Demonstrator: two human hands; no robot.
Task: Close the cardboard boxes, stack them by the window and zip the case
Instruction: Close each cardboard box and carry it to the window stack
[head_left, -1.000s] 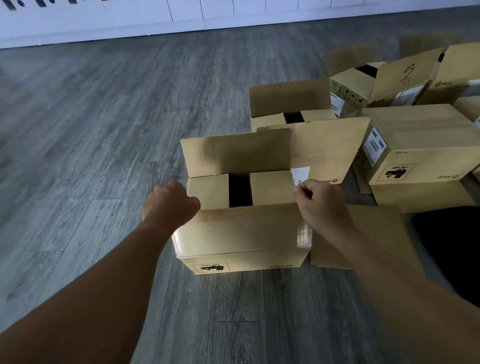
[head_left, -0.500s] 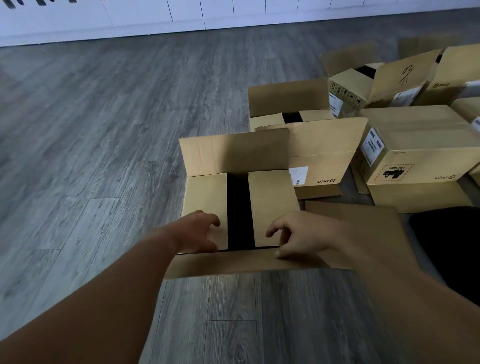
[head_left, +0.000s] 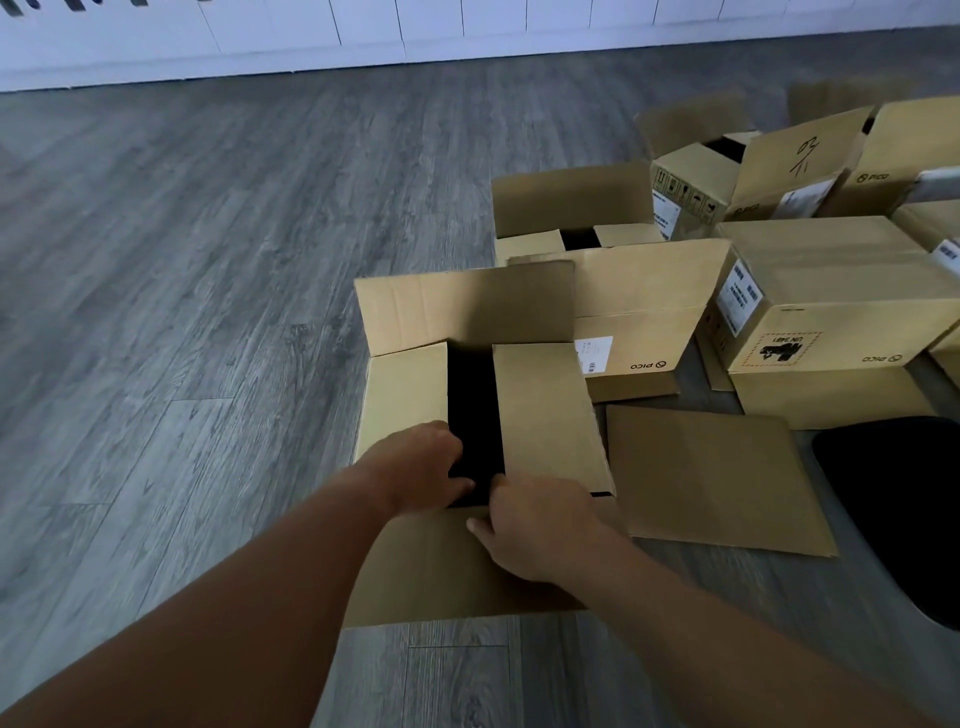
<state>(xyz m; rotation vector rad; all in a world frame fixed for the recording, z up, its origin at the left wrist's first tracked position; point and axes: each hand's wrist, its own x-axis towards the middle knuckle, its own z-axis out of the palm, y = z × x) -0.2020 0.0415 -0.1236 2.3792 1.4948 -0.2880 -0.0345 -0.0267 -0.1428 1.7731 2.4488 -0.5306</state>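
An open cardboard box (head_left: 545, 410) stands on the floor right in front of me. Its two short inner flaps are folded down with a dark gap between them. The far long flap (head_left: 462, 306) stands upright and the near long flap (head_left: 441, 571) lies folded out towards me. My left hand (head_left: 421, 462) curls its fingers over the left inner flap's edge into the gap. My right hand (head_left: 540, 525) curls its fingers at the right inner flap's edge, thumb on the near flap. The black case (head_left: 893, 509) lies at the right edge, partly cut off.
Several more cardboard boxes crowd the back right: an open box (head_left: 639, 306) just behind mine, a closed box (head_left: 831, 312) to its right, open ones beyond. A flat cardboard sheet (head_left: 711, 478) lies right of my box. Grey wood floor (head_left: 208, 312) spreads left; white cabinets line the far wall.
The near long flap, held up a second ago, has dropped outwards towards me. Both hands have moved inwards from the box's corners to the gap between the inner flaps.
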